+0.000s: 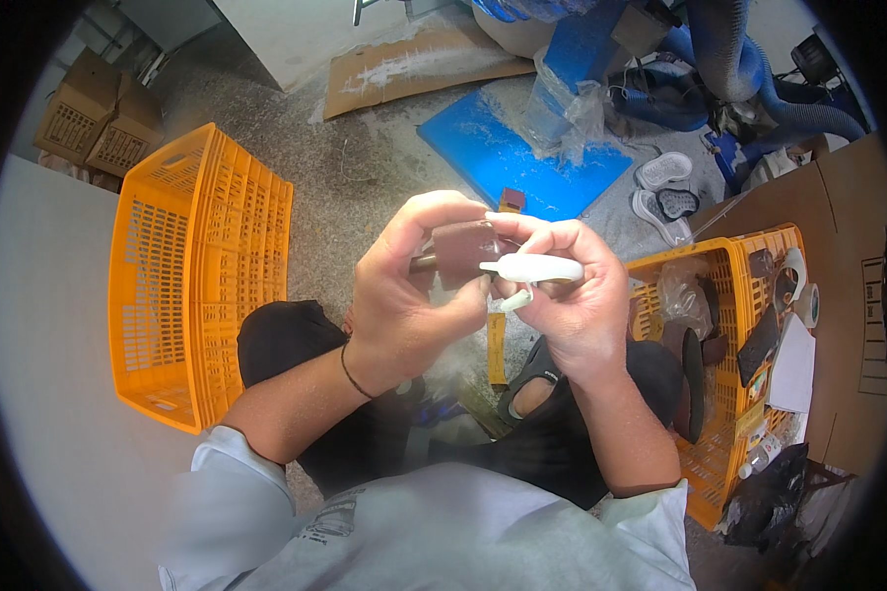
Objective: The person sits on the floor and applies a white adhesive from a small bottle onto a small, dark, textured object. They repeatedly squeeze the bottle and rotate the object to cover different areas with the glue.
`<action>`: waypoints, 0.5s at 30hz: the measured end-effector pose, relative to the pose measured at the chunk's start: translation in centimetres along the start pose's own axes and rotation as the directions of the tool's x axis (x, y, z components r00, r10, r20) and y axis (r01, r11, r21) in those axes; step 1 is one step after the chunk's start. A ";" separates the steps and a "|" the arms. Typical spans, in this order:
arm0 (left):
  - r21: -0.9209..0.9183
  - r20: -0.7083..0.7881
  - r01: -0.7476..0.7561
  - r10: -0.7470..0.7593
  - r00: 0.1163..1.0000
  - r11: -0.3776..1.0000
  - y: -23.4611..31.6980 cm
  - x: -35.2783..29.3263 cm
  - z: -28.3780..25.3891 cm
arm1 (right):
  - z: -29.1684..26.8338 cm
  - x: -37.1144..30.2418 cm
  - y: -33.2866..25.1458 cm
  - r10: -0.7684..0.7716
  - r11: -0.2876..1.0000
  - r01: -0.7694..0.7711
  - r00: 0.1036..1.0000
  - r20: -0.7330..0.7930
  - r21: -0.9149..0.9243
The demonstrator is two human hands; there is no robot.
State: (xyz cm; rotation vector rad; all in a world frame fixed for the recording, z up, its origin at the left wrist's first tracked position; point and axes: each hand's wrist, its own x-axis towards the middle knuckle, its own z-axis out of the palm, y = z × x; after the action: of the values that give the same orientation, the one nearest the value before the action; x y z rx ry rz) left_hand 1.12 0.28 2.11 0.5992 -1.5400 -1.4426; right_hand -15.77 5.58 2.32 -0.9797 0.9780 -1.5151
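Note:
My left hand (404,295) is closed around a brown sandpaper roll (460,248), with a short metal shaft (422,263) showing at its left end. Close against it, my right hand (589,320) pinches a smooth white curved piece (537,267) whose narrow tip points left at the roll. Below that tip, a smaller pale greenish-white bit (514,300) sits by the right fingers; whether it belongs to the white piece I cannot tell. Both hands are raised in front of my knees, fingertips almost meeting. Under them, a yellow strip (497,350) runs downward, partly hidden.
A tall orange crate (202,281) stands at the left. Another orange crate (719,463) at the right holds sanding pieces, plastic film and scraps. Ahead lie a blue sheet (493,148), cardboard (414,69), sandals (664,172) and blue hoses (729,59). Cartons (103,113) stand far left.

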 end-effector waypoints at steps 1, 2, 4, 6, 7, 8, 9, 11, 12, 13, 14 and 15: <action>-0.004 0.004 -0.007 0.007 1.000 1.000 0.0 0.0 0.0 | -0.1 0.0 0.0 0.004 1.000 -0.004 1.000 0.002 -0.003; -0.009 0.006 -0.008 0.008 1.000 1.000 -0.1 0.0 -0.1 | -0.1 0.0 0.0 0.007 1.000 -0.007 1.000 0.004 -0.005; -0.012 0.008 -0.008 0.008 1.000 1.000 -0.1 0.0 -0.1 | -0.1 0.0 0.0 0.006 1.000 -0.006 1.000 0.005 -0.006; -0.008 0.008 -0.005 0.005 1.000 1.000 -0.2 0.0 -0.1 | 0.0 0.0 0.0 -0.005 1.000 0.005 1.000 0.002 0.000; -0.005 0.008 -0.009 0.009 1.000 1.000 -0.2 0.0 -0.2 | 0.0 0.0 0.0 -0.005 1.000 0.005 1.000 0.001 0.008; -0.002 0.008 -0.012 0.012 1.000 1.000 -0.2 0.0 -0.1 | 0.0 0.0 0.0 -0.005 1.000 0.005 1.000 0.001 0.015; 0.002 0.010 -0.016 0.016 1.000 1.000 -0.1 0.0 -0.2 | 0.0 0.0 0.0 -0.005 1.000 0.005 1.000 0.000 0.022; 0.016 -0.039 0.013 -0.012 0.999 1.000 -0.1 0.0 0.1 | 0.0 -0.1 0.0 -0.003 1.000 0.003 1.000 -0.006 0.017; 0.024 -0.063 0.023 -0.021 0.998 0.999 -0.1 -0.1 0.2 | 0.0 -0.1 0.0 -0.002 1.000 0.002 1.000 -0.009 0.015; 0.031 -0.067 0.025 -0.023 0.997 0.999 0.0 -0.1 0.2 | 0.0 0.0 0.0 -0.002 1.000 0.002 1.000 -0.003 0.006; 0.039 -0.072 0.022 -0.020 0.997 0.999 0.0 0.0 0.2 | -0.1 0.0 0.0 -0.003 1.000 0.003 1.000 0.003 -0.003; 0.040 -0.077 0.018 -0.015 0.997 0.999 0.0 0.0 0.2 | -0.1 0.0 0.0 -0.002 1.000 0.002 1.000 0.004 -0.007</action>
State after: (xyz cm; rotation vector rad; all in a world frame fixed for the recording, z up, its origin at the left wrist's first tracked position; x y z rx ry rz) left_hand 0.94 0.43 2.14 0.6856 -1.5104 -1.3871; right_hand -15.85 5.57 2.30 -0.9884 0.9804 -1.5117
